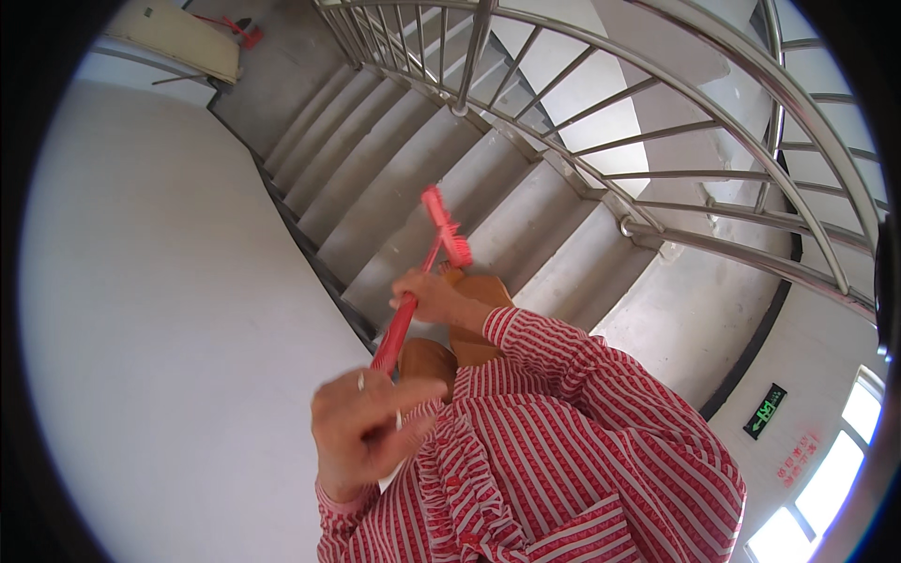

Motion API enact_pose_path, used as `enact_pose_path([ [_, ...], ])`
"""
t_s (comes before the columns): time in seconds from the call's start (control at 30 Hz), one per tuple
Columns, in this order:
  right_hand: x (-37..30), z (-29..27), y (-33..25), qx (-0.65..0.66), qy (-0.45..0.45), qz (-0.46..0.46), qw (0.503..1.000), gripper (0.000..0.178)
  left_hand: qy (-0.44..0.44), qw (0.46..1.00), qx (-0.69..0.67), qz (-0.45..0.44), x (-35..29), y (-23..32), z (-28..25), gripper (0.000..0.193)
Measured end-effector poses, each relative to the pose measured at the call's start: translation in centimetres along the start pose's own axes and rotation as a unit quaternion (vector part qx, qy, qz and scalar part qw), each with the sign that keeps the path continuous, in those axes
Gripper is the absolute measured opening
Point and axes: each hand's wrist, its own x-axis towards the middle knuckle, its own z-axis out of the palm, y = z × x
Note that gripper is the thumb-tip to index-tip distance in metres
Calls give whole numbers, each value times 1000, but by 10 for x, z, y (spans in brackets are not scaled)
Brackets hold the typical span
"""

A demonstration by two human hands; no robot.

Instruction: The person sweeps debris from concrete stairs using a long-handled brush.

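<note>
Item: red broom (397,336), long-handled, with a bristled head. Place: in front of the person, slanting from the left hand (378,424) past the right hand (430,296); its head lies just beyond the right hand, over the steps, slightly blurred.

Right hand: fingers curled round the broom's handle, gripping it partway along, below the head. Palm side hidden.

Left hand: nearer the body, at the top end of the handle, which meets it at the knuckles. Thumb and forefinger stand apart, with a gap between them; blur and angle leave it impossible to tell whether the other fingers are closed on the handle. One finger bears a ring (360,380).

Clothing: shirt (563,441), red and white stripes, ruffled front, long sleeves reaching both wrists; brown trousers (481,314), partly seen just beneath the right hand.

Stairs (375,197): grey, running beyond and to both sides of the right hand.

Railing (638,84): shiny metal, curved, with bars; beyond and to the right of the right hand.

Wall (178,310): pale, left of both hands, with a dark skirting strip (282,208) along its foot.

Far off, ahead and left of both hands: grey landing (291,56); cream panel (192,45); second red object (251,38), too small to identify.

Well to the right of both hands: green-lit sign (765,411); red lettering on the wall beside it; bright window (831,480).
</note>
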Motion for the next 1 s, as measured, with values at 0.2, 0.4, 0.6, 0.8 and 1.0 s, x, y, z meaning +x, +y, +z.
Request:
enact_pose_path([
  [0.2,17,-30,-26,31,-89,15,995,30,55,997,-33,37,-18,16,19,15],
  [0.4,45,-77,76,-88,-92,12,992,23,209,972,-109,-12,-6,-83,54,14],
  [0.6,11,-128,221,-204,-103,18,973,32,207,926,-265,-173,38,-192,171,22],
  [0.8,-14,-25,212,-169,-121,-14,978,27,222,915,-202,-269,-8,-177,137,30],
  [1.0,-9,83,108,-26,-164,-82,983,28,159,943,-49,-289,-79,-121,49,22],
])
